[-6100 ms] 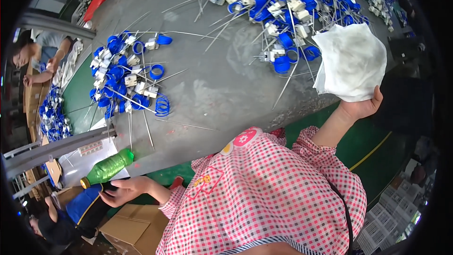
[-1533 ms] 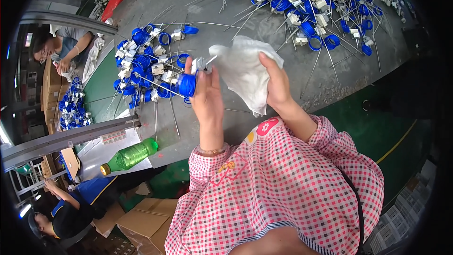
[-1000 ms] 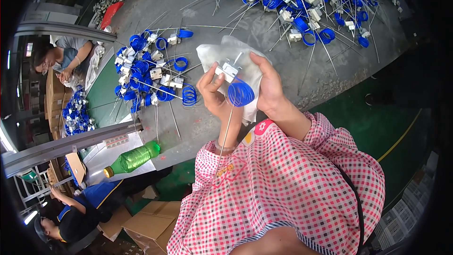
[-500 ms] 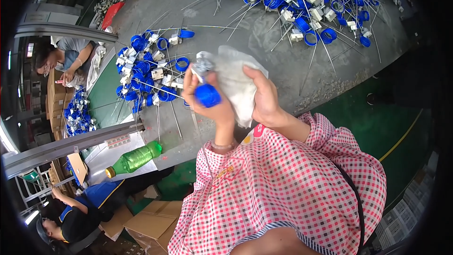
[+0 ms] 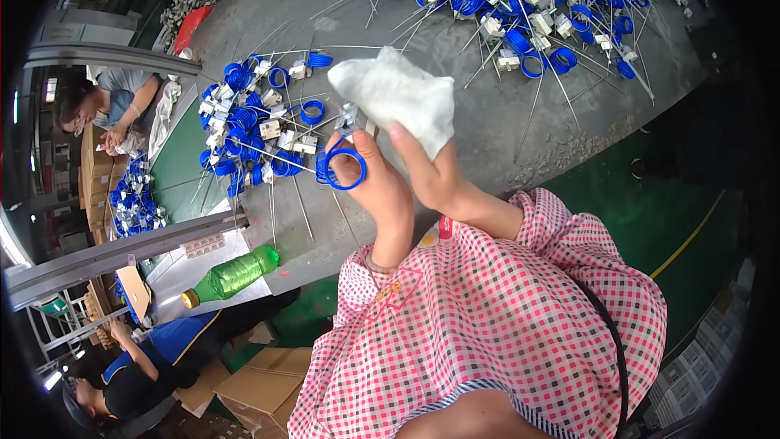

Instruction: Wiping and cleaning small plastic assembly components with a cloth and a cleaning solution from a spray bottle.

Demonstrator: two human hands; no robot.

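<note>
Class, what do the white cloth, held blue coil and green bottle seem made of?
White cloth: apparently soft matt fabric, creased. Blue coil: perhaps plastic-coated wire, smooth, evenly coloured; core hidden. Green bottle: probably glossy plastic, translucent with highlights.

Counter (image 5: 500, 126) far edge and big coil pile (image 5: 532, 4) toward it cut off; white cloth (image 5: 398, 93) hides some right hand (image 5: 435, 175) fingers.

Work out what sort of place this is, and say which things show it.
Probably a factory workshop: heaps of matching blue-coiled parts lie on a grey table, with a cardboard box and a co-worker nearby.
</note>
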